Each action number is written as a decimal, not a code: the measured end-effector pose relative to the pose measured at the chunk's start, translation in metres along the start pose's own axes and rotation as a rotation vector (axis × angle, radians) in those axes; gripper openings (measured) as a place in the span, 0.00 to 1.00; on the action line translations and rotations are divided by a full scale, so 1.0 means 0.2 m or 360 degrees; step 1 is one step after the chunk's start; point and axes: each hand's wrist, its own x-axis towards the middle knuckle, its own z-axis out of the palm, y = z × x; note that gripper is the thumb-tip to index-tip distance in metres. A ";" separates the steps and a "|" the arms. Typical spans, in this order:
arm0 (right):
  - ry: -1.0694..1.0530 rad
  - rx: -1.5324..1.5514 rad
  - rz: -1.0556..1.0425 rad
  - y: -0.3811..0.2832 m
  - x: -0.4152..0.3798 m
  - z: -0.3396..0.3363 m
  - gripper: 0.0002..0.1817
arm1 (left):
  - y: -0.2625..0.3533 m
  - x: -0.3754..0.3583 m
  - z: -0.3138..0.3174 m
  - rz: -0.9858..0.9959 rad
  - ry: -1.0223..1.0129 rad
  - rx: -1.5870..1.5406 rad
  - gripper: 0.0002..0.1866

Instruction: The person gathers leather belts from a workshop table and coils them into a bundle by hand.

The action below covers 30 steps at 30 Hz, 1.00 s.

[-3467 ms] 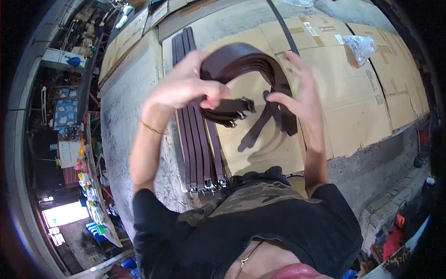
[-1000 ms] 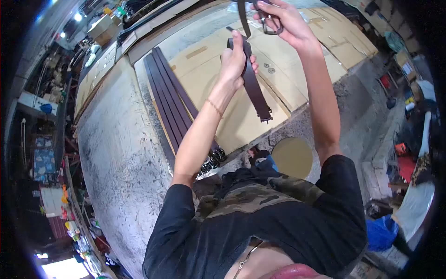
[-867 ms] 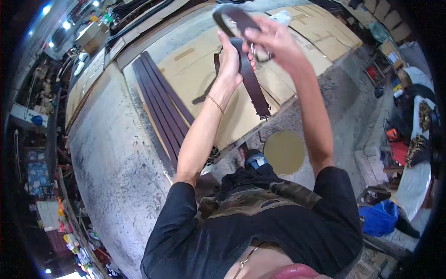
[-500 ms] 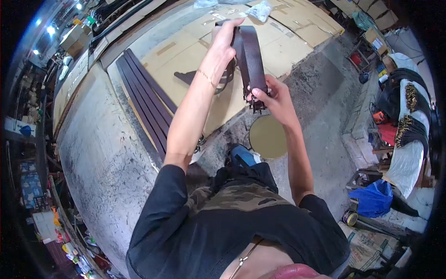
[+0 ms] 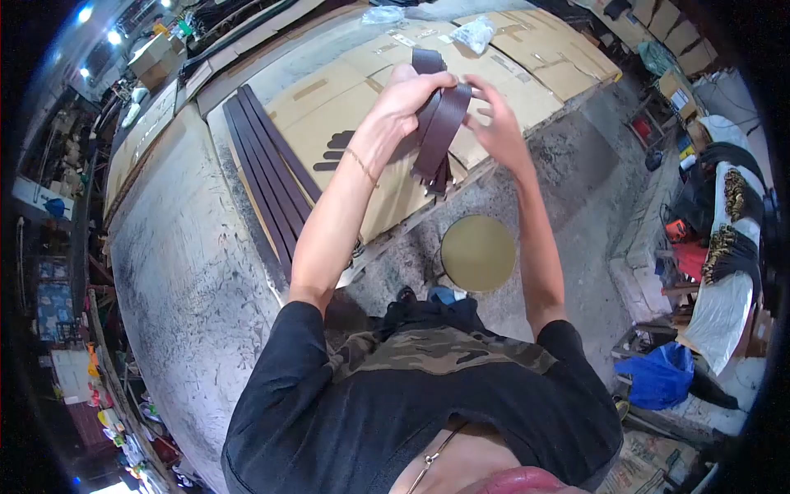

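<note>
A folded bundle of dark brown belts (image 5: 443, 136) hangs over the edge of the cardboard-covered table. My left hand (image 5: 409, 95) is closed round its upper part, with the thumb stretched across it. Close against the right side of the bundle, my right hand (image 5: 496, 128) has its fingers spread and holds nothing. The belts' lower ends hang down with small metal parts. Several long dark brown strips (image 5: 267, 173) lie side by side on the table, left of my left forearm. Dark strap ends stick out behind my left wrist.
Clear plastic bags (image 5: 474, 34) lie on the cardboard (image 5: 329, 99) at the back. A round stool (image 5: 478, 253) stands on the floor before me. At the right are a blue cloth (image 5: 661, 377) and hanging black straps with brass-coloured ends (image 5: 720, 247).
My right hand has let go of the lower ends of the belts and moved up beside the fold. The bundle now tilts the other way, its lower end toward the left.
</note>
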 end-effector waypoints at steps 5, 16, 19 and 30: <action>0.0071 0.0138 -0.0047 0.16 0.15 0.15 0.13 | 0.17 -0.17 0.03 0.0055 0.0039 0.0011 0.08; -0.0113 0.0661 -0.1170 -0.34 0.51 -0.15 0.11 | 0.25 -0.62 0.16 0.0183 -0.0123 0.0013 0.28; -0.0307 0.0522 -0.1662 -0.50 0.53 -0.15 0.15 | 0.23 -0.71 0.25 0.0270 -0.0073 -0.0111 0.26; -0.1680 0.1246 -0.0758 -0.32 0.62 -0.01 0.47 | 0.28 -0.89 0.35 0.0288 0.0225 0.0036 0.07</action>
